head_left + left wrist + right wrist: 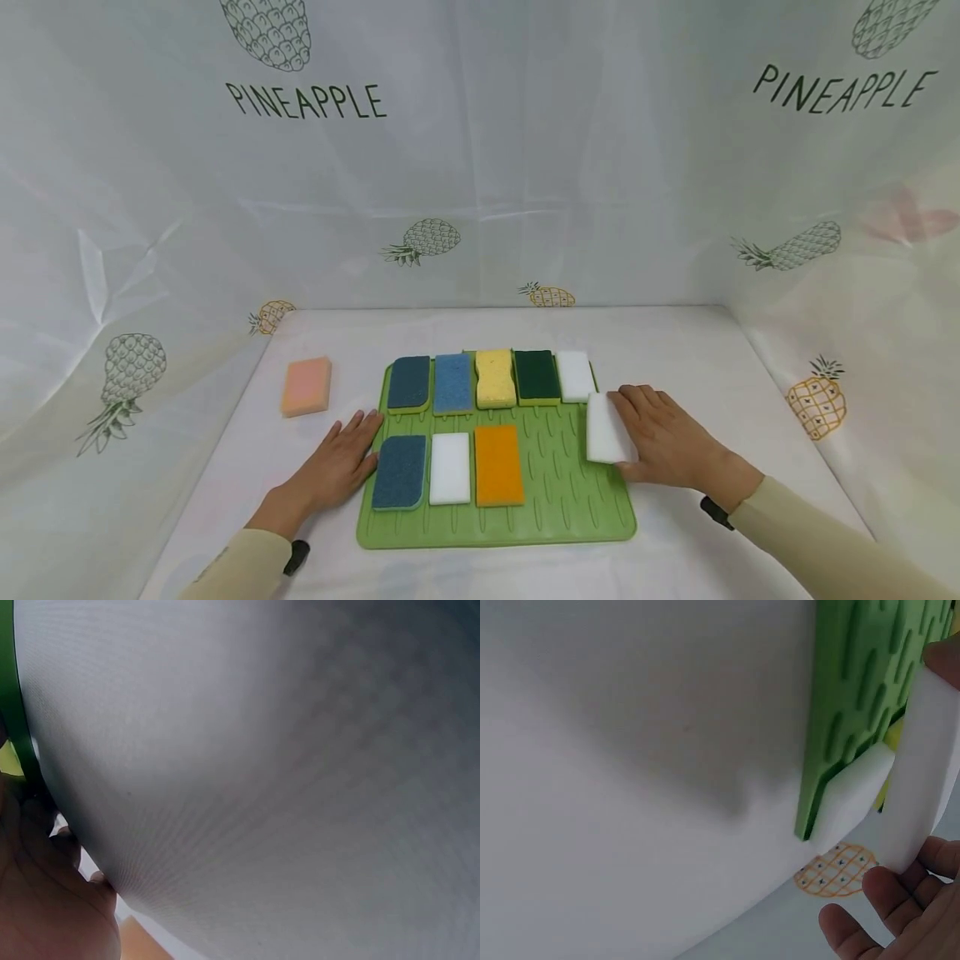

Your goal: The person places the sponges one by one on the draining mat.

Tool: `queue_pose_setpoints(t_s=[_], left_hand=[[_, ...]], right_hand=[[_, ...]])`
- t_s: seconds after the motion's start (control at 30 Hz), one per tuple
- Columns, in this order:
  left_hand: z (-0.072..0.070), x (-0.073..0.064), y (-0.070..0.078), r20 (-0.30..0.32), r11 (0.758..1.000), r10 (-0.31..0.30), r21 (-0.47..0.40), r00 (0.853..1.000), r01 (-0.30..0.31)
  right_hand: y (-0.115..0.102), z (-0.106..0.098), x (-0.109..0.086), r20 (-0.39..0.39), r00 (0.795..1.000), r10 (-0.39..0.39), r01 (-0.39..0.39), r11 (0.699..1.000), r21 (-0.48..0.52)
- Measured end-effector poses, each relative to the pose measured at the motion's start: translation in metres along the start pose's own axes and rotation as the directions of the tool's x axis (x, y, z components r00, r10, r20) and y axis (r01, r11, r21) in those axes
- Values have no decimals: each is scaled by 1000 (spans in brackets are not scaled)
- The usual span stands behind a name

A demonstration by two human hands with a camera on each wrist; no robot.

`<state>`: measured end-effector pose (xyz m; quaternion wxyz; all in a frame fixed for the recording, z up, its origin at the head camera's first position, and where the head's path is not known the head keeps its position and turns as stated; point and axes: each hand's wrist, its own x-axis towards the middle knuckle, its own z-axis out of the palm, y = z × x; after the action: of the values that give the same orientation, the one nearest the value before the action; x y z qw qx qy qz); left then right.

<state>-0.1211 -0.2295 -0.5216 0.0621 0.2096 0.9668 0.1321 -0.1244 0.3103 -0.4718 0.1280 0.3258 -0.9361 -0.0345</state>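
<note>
My right hand [663, 437] holds a white sponge [606, 429] by its ends, thumb at the near end and fingers at the far end. In the right wrist view this white sponge [922, 765] is raised above the green ridged mat [855, 690]. Flat on the table at the mat's left edge rests my left hand [341, 462], its fingers extended and touching the green mat [555, 525]. A dark blue sponge [400, 472], another white sponge [450, 468] and an orange sponge [498, 467] lie in the mat's front row.
Along the mat's back edge lie a dark blue sponge [409, 383], a lighter blue one [453, 383], a yellow one [495, 379], a dark green one [537, 375] and a white one [576, 377]. A pink-orange sponge [306, 387] sits on the table to the left.
</note>
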Motion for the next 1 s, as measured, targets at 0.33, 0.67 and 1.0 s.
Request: queue_pose_setpoints(t_s=[0.33, 0.67, 1.0], left_hand=[[2, 1, -1, 25, 1000, -22, -18, 999, 22], [3, 1, -3, 14, 1000, -17, -20, 1000, 17], [0, 1, -1, 20, 1000, -21, -16, 1000, 21]], right_hand=[[-28, 9, 25, 42, 997, -63, 61, 997, 50], [-51, 16, 40, 129, 984, -124, 110, 987, 115], [-62, 23, 45, 144, 980, -137, 116, 982, 146]])
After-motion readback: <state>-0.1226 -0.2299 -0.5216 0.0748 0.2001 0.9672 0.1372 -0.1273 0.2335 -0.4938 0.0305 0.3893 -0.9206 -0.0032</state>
